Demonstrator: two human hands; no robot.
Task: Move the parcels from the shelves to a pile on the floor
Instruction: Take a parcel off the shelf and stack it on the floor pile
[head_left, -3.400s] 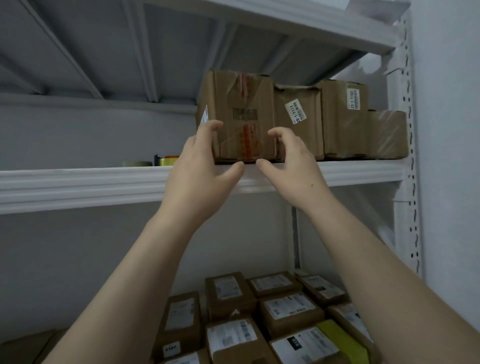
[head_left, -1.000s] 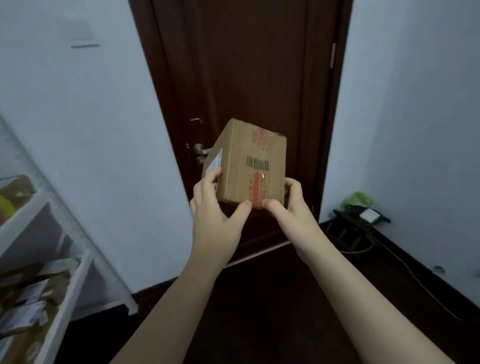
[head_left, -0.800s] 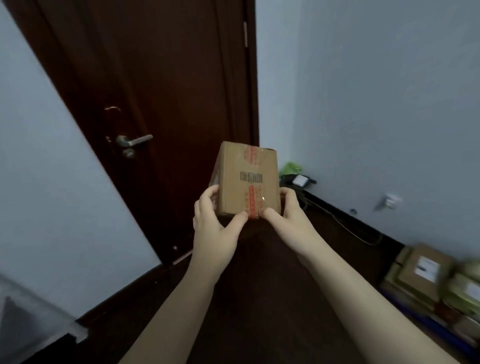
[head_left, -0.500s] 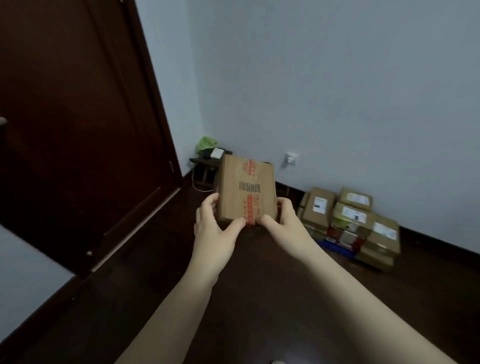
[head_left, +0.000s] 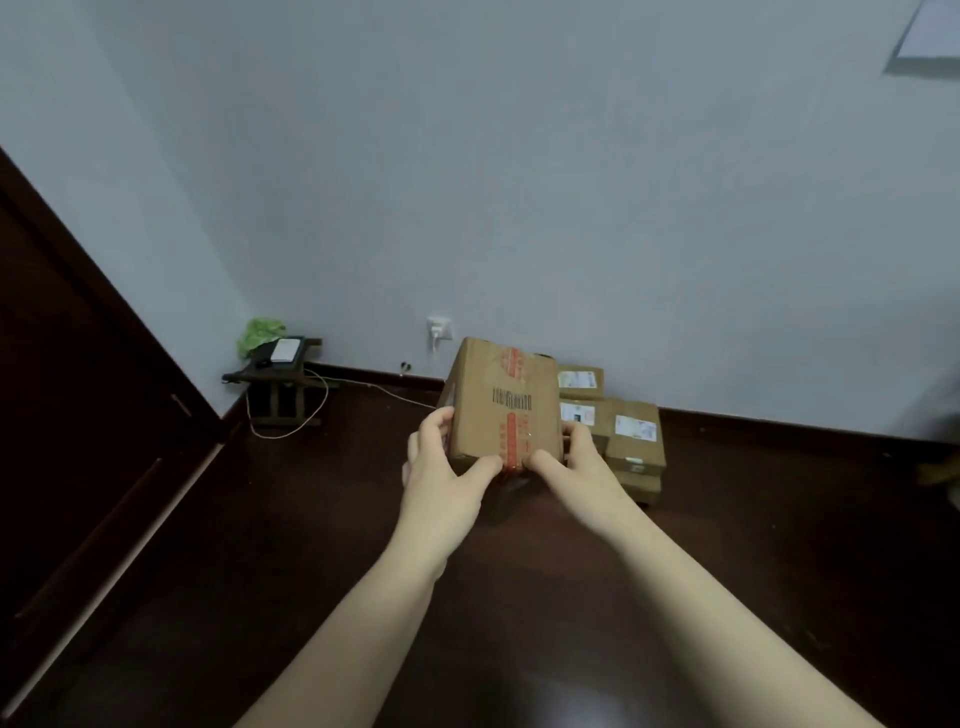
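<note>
A dark door (head_left: 78, 415) fills the left edge. In the corner beside it stands a low wooden stool (head_left: 280, 387) carrying a crumpled green bag (head_left: 260, 332) and a flat white gadget (head_left: 287, 349), with a thin cable (head_left: 314, 410) looping down to the dark floor (head_left: 779, 561). Farther right, a white socket (head_left: 439, 330) sits low on the wall (head_left: 519, 182).

The left hand (head_left: 441, 491) grips the parcel (head_left: 501, 405), a brown cardboard box with red tape and a barcode. Its fingers (head_left: 434, 431) curl round the box's left side and its thumb presses the near lower edge. The parcel is held in the air, tilted slightly, in front of the wall. The right hand (head_left: 584, 470) grips the other side in the same way, fingers (head_left: 576, 434) wrapped round the right edge and thumb beside the tape.

Just behind and to the right, the pile of parcels (head_left: 634, 441) lies on the floor against the wall, partly hidden by the held box. A sheet of paper (head_left: 930, 31) hangs at the top right.
</note>
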